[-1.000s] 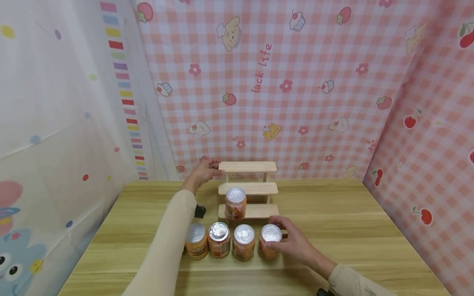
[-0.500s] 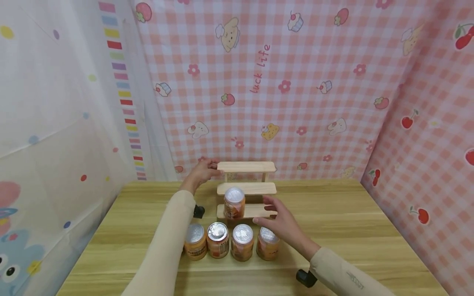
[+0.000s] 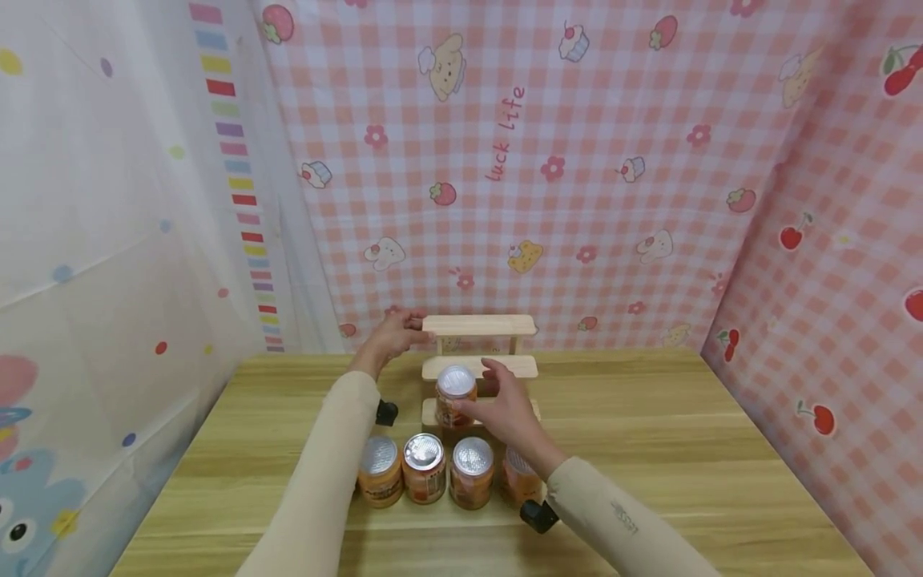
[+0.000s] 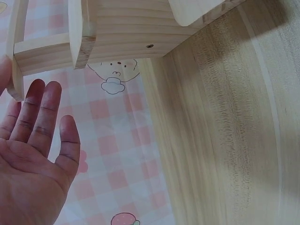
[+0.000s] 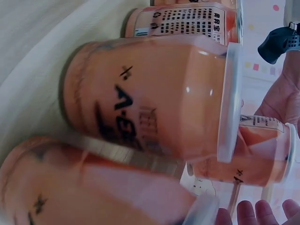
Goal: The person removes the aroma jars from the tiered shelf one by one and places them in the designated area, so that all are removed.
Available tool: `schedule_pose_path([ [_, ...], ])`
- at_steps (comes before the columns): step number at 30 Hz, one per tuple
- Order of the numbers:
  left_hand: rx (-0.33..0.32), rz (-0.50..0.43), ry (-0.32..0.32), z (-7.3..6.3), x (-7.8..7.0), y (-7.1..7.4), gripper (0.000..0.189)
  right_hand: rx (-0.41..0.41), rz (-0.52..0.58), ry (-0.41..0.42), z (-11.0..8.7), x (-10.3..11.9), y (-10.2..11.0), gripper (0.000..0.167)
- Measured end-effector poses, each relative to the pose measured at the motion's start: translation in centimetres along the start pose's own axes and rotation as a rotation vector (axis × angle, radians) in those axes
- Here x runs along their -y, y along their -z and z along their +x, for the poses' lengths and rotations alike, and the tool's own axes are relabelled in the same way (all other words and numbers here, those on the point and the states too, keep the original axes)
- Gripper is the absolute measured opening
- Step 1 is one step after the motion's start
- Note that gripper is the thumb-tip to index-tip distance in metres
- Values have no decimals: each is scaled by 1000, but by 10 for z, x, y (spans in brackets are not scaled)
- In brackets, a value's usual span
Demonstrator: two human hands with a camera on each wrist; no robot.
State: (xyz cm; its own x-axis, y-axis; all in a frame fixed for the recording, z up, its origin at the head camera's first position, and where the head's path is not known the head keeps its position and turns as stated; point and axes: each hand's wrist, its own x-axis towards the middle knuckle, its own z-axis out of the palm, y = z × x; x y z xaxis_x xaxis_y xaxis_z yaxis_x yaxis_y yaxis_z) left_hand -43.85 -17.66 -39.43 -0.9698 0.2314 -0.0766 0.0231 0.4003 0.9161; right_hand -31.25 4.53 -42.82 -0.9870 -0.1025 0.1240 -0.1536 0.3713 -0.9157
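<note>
A three-tier wooden shelf stand point(image 3: 479, 324) stands against the backdrop. My left hand point(image 3: 392, 336) holds the left end of its top board, thumb and a finger at the board's end, the other fingers spread in the left wrist view. On the lowest tier sits an orange-labelled can point(image 3: 454, 386) with a silvery lid. My right hand point(image 3: 510, 409) is at this can's right side, thumb overlapping its front. In the right wrist view its fingers point(image 5: 262, 214) are extended beside the can point(image 5: 251, 154), with a gap between them.
In front of the stand, a row of similar cans point(image 3: 425, 473) stands on the wooden table point(image 3: 649, 449). The rightmost can point(image 3: 521, 477) is partly covered by my right wrist. Dark wrist cameras point(image 3: 539, 515) hang under both wrists. Pink checked cloth point(image 3: 613, 216) rises behind.
My right hand has let go of the rightmost can in the row and moved up and left to the can on the lowest tier. The left hand stays at the top board.
</note>
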Motion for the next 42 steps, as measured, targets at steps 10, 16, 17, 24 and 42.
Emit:
schedule_pose_path([
  [10, 0, -5, 13, -2, -1, -3, 51, 33, -40, 43, 6, 3, -17, 84],
  [16, -1, 2, 14, -1, 1, -3, 51, 18, -76, 50, 6, 1, -19, 72],
  [17, -1, 4, 13, -1, 1, -3, 51, 12, -80, 46, 6, 1, -19, 70],
  [24, -4, -4, 11, -2, 3, -2, 53, -14, -93, 27, 3, 0, -18, 66],
  [42, -4, -8, 4, -1, 3, -1, 54, -63, -32, 182, -2, 26, 30, 57],
])
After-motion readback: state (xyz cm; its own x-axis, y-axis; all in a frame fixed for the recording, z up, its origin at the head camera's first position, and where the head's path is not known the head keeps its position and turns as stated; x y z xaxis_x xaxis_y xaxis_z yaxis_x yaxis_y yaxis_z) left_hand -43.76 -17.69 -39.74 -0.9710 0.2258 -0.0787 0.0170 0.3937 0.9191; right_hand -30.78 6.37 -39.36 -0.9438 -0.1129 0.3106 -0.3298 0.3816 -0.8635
